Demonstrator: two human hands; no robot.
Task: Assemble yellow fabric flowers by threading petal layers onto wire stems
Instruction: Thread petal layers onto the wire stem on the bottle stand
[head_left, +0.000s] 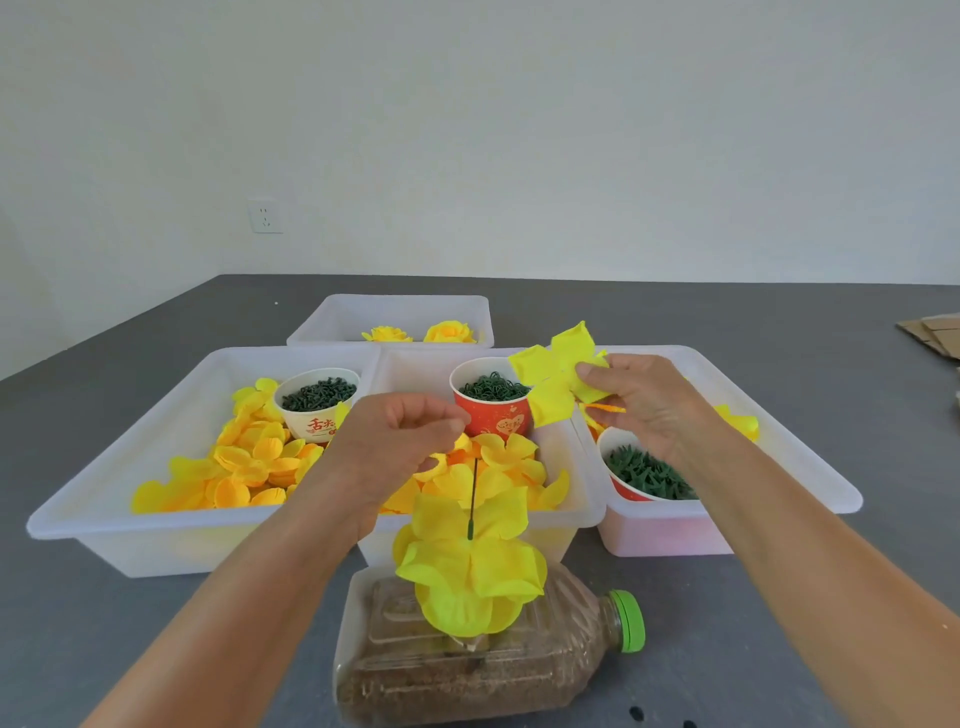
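Observation:
A dark green wire stem (473, 499) stands upright from a part-built yellow flower (470, 569), whose stacked petal layers sit on a plastic bottle (545, 670) lying on its side. My left hand (402, 441) hovers above the stem's top with thumb and fingertips pinched together; what they pinch, if anything, is too small to make out. My right hand (644, 402) pinches a loose yellow petal layer (556, 376), held up over the middle tray to the right of the stem.
Three white trays stand side by side: the left tray (130, 519) and middle tray (582, 499) hold loose yellow petals, the right tray (810, 467) a cup of green calyxes (647, 475). Two cups (318, 402) (491, 400) hold green rings. A back tray (405, 312) holds two finished flowers.

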